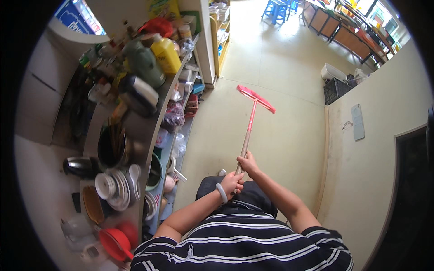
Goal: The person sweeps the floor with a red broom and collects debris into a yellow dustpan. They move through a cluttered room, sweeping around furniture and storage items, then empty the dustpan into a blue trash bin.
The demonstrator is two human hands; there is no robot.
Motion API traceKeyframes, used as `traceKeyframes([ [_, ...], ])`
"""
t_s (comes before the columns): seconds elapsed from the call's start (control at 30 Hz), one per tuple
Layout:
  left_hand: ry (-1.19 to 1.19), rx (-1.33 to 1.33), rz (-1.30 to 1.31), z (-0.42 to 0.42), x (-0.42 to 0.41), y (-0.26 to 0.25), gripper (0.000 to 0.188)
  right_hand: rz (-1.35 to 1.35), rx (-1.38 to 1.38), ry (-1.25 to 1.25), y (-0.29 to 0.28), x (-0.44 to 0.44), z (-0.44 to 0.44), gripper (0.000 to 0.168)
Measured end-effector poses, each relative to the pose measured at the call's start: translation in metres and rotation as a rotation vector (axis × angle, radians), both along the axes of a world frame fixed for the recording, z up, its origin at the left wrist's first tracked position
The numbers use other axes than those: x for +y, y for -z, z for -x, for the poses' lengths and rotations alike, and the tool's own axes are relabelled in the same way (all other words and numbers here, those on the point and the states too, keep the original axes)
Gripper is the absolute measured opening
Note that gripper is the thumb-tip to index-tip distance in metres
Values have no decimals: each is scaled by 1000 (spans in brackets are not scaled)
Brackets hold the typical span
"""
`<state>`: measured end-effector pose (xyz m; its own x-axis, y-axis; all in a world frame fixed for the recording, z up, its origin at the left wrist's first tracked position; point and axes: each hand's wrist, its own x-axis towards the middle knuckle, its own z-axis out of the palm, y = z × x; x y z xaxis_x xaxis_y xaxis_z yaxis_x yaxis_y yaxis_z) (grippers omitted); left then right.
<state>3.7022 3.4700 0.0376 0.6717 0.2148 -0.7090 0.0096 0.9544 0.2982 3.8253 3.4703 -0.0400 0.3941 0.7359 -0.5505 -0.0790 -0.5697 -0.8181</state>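
Observation:
Both of my hands grip the handle of a mop (pixel 245 144). My left hand (pixel 232 183), with a pale bangle at the wrist, is closed around the handle's near end, close to my waist. A little farther up, my right hand (pixel 248 163) wraps the same handle. The handle is worn and brownish below and pink above. At its far end a wide pink mop head (pixel 256 98) lies slanted on the pale floor (pixel 288 135), in front of me.
To the left runs a counter (pixel 154 125) with a yellow jug (pixel 166 54), kettles, stacked white bowls (pixel 113 189) and a red colander (pixel 115 244). Its lower shelves are packed. A wall (pixel 359 162) bounds the right side, with a black crate (pixel 335 90) beyond. Blue stools (pixel 278 12) stand far off.

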Motion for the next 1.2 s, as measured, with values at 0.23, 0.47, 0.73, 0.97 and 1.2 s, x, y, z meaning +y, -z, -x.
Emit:
traceKeyframes([
  [0.23, -17, 46, 8, -109, 151, 34, 10, 40, -125, -117, 73, 155, -120, 34],
  [0.47, -219, 6, 168, -240, 318, 98, 18, 93, -219, -193, 119, 344, -238, 22],
  [0.73, -459, 7, 338, -330, 479, 127, 21, 376, -292, -627, 133, 534, -319, 51],
  [0.97, -573, 93, 529, -273, 358, 94, 21, 539, -288, -1029, 119, 427, -262, 86],
  [1.2, -547, 327, 479, -170, 199, 7, 26, 568, 4, -1187, 50, 265, -150, 89],
])
